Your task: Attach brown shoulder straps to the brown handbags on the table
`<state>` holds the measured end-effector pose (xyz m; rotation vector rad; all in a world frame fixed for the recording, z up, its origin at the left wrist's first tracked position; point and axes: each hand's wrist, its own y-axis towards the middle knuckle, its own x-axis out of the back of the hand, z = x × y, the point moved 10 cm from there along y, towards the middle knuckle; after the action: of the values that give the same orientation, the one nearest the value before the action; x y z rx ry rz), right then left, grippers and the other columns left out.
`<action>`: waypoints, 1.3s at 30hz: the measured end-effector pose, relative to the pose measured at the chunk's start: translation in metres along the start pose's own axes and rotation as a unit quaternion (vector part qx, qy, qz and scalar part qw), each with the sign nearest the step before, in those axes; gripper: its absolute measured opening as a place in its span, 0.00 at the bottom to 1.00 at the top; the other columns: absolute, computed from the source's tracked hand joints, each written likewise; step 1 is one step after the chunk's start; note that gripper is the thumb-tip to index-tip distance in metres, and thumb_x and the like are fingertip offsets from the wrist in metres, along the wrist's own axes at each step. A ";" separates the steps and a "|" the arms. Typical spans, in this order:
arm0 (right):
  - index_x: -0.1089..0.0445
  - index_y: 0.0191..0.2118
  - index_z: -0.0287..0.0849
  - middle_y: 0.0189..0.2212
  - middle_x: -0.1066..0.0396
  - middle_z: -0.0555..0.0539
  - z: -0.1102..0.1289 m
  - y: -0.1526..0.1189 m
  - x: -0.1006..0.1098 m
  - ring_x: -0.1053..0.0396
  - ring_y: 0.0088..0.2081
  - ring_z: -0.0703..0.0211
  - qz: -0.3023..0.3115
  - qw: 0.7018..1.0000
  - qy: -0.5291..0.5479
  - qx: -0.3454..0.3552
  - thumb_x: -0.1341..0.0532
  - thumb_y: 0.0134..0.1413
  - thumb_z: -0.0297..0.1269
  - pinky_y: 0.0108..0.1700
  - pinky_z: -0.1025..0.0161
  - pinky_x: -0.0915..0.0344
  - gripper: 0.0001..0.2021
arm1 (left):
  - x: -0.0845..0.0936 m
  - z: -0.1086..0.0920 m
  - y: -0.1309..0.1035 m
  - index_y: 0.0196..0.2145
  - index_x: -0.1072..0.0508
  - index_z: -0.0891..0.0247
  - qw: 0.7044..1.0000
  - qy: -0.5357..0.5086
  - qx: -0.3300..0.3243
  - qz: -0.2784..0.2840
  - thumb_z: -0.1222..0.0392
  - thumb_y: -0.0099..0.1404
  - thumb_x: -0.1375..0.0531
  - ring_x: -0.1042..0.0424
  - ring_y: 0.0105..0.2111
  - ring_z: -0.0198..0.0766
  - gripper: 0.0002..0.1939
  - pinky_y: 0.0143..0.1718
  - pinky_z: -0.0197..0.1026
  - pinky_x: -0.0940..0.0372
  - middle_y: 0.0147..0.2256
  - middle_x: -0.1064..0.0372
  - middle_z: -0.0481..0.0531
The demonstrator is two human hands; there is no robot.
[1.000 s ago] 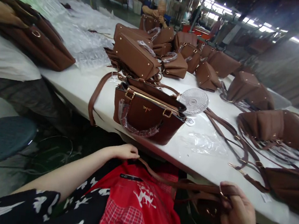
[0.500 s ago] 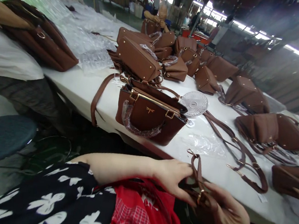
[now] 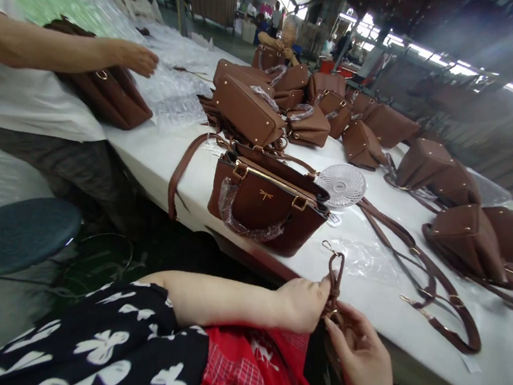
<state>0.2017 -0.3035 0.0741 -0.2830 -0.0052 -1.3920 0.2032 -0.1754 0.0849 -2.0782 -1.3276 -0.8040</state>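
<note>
A brown leather strap (image 3: 335, 282) with a gold clip is gathered between my hands at the table edge. My left hand (image 3: 304, 302) is closed around its upper part, below the loop that carries the clip. Thumb and fingers of my right hand (image 3: 361, 353) pinch the strap just beneath; the part hanging below is partly hidden. Beyond my hands stands a brown handbag (image 3: 269, 203), its top open, with a gold dragonfly emblem and a plastic-wrapped handle drooping over its front. Another brown strap (image 3: 465, 334) with gold clips lies to the right.
Right behind the handbag stands a clear round fan (image 3: 341, 185). Several brown bags (image 3: 247, 108) crowd the white table (image 3: 411, 334). At left, a co-worker's arm (image 3: 82, 54) reaches over a dark bag (image 3: 123, 103), near a round stool (image 3: 15, 236). Another person sits at the far end.
My hands have come closer together on the strap, and my left fingers have closed around it. The co-worker's arm at left now extends over the bag. A bag at right has shifted.
</note>
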 end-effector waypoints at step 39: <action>0.26 0.40 0.46 0.29 0.24 0.48 -0.033 0.011 -0.027 0.25 0.33 0.58 0.054 0.966 0.221 -0.124 0.26 0.40 0.39 0.35 0.66 0.28 0.18 | 0.003 0.033 -0.001 0.49 0.29 0.64 0.884 -0.462 -0.043 0.061 0.67 0.65 0.49 0.28 0.39 0.37 0.17 0.39 0.40 0.31 0.42 0.28 0.53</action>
<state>0.2023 -0.2826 0.0356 -0.1715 0.5496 -1.3211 0.2094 -0.1499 0.0646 -2.7110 -1.5775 0.2768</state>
